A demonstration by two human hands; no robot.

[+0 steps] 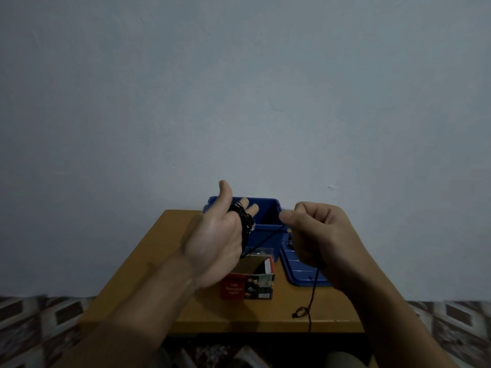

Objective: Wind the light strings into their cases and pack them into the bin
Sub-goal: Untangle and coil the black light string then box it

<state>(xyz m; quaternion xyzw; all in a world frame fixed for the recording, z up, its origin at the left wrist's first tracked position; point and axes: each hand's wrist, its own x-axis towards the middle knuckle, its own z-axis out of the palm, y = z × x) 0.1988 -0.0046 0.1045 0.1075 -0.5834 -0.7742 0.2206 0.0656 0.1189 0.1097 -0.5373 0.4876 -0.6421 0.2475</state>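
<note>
R hand (316,235) pinches light string (314,289); slack tail hangs over table (148,261) near edge. Strand runs diag. left to coil (245,219) round L hand (212,243), fingers straight. LED case (247,286) open below L hand; blue bin (263,201) at far edge.

Both bare arms reach forward, side by side. The left hand (218,235) is held up flat with its palm facing the person, its thumb pointing up and its fingers straight, and a dark light string (245,219) is wound around those fingers. The right hand (316,240) is curled like a fist and pinches the string between thumb and finger.
</note>
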